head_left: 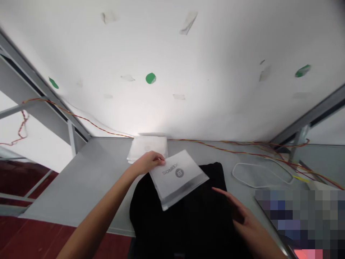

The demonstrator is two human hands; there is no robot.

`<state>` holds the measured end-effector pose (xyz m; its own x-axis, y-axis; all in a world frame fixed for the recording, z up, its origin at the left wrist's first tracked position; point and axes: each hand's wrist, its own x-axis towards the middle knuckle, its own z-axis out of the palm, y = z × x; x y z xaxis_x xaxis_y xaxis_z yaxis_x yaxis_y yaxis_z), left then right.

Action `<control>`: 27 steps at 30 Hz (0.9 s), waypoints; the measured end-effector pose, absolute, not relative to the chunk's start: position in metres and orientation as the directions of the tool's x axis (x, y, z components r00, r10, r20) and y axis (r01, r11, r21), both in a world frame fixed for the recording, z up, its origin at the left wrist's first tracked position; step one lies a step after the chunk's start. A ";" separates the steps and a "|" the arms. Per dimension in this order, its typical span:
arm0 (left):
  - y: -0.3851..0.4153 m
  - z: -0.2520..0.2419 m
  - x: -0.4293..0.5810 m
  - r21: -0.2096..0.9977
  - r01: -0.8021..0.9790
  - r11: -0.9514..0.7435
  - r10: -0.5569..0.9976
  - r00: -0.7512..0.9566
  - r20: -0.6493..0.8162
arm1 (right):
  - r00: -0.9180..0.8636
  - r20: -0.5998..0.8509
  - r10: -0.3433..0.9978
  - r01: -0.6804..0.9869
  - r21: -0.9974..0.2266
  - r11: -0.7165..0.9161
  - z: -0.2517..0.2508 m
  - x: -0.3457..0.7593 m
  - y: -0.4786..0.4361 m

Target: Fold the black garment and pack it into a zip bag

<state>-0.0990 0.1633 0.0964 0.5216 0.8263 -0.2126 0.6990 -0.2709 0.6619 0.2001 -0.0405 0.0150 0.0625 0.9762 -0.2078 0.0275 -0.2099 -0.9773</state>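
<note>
My left hand point(152, 162) pinches the upper left edge of a frosted zip bag point(175, 178) printed with a round logo and lettering. The bag is tilted above a black cloth item point(188, 223), which covers the front of the table and runs out at the bottom of the view. On the right, my right hand point(242, 219) is beside the black cloth, fingers stretched out and apart from the bag. Behind my left hand lies a stack of similar white bags point(148, 145) against the wall.
A grey table point(107, 172) meets a white wall point(215, 72) with tape scraps and green stickers. Red and yellow wires point(210, 145) run along its back edge. A white cable loop point(258, 187) lies at right, near a pixelated area. Metal frames point(71, 133) flank both sides.
</note>
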 end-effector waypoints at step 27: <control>0.135 0.075 -0.186 0.677 0.736 0.026 0.980 -0.152 0.128 | -0.215 0.082 0.973 0.593 -0.781 0.197 0.068 0.110 0.173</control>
<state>-0.1856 0.1351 0.0747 -0.1521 0.9800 0.1281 0.7356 0.0257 0.6770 0.1104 0.1729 0.0678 -0.2149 0.9732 0.0819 0.5928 0.1966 -0.7810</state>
